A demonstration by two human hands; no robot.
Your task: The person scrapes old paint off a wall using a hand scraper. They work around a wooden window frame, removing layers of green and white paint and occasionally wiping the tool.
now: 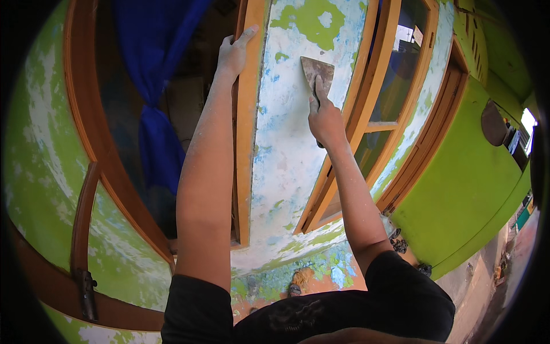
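My right hand (327, 122) is closed around the handle of a broad metal paint scraper (321, 72), one finger stretched along the blade. The blade lies at a narrow wall section (285, 129) of whitish plaster with blue traces; whether its edge touches the wall, I cannot tell. Above the blade remains a large patch of green paint (323, 26). To the left, my left hand (233, 56) grips the upper part of an orange-brown wooden window frame (250, 142), its thumb on the front face and its other fingers partly hidden behind the wood.
A blue curtain (157, 86) hangs knotted inside the left window. Right of the wall section, a wooden casement (361, 94) is swung outward. Paint flakes (339, 266) litter the floor below, around a tan fibrous bundle (303, 277). A brown wooden rail (124, 307) crosses the lower left.
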